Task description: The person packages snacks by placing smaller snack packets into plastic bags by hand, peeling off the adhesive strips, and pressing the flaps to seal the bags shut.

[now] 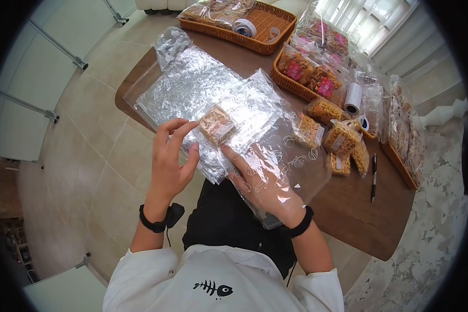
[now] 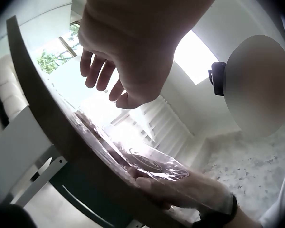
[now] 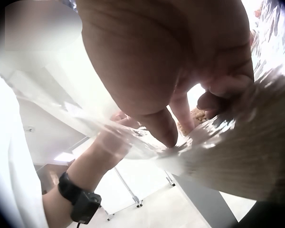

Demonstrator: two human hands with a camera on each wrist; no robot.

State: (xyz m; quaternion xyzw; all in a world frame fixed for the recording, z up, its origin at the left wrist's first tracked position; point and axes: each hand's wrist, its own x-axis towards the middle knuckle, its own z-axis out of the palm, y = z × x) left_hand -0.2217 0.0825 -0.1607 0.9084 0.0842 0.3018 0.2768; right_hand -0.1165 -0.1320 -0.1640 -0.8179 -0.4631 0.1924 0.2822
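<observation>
A small square snack packet (image 1: 217, 125) lies on a pile of shiny, crinkled clear bags (image 1: 184, 86) in the head view. Left of it hovers my left hand (image 1: 171, 156), fingers loosely bent and spread, the index fingertip close to the packet's left edge. Whether it touches cannot be told. The left wrist view shows the same hand (image 2: 128, 52) holding nothing. Clear plastic with white line drawings (image 1: 299, 161) covers my right hand (image 1: 262, 182), whose index fingertip is at the packet's lower edge. Close up, the right hand (image 3: 166, 61) rests among the plastic, its fingers slightly bent.
More snack packets (image 1: 343, 139) sit to the right, beside a pen (image 1: 374, 179). Wicker baskets (image 1: 273, 41) of bagged snacks stand along the far and right sides of the brown table (image 1: 348, 208). Tape rolls (image 1: 353, 99) are near them. A crumpled bag (image 1: 172, 47) lies at the back left.
</observation>
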